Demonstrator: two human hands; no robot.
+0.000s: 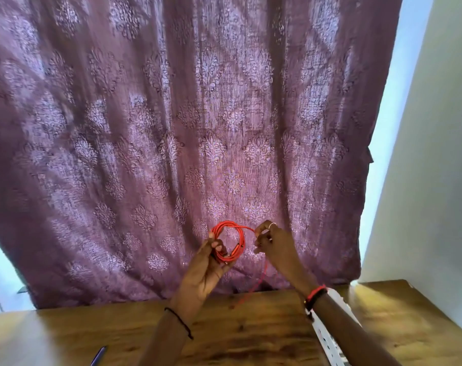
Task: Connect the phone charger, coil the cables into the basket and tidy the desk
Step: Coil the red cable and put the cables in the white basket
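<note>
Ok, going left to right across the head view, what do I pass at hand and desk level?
Blue pen → left hand → red cable coil that it grips → right hand, pinching the cable's loose strand → white perforated basket, partly under the right forearm.

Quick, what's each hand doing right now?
Left hand: grips the coiled red cable.
Right hand: pinches that cable's loose strand.

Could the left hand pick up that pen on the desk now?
Probably not yet: the left hand grips the red cable coil. Nothing covers the pen, though.
</note>
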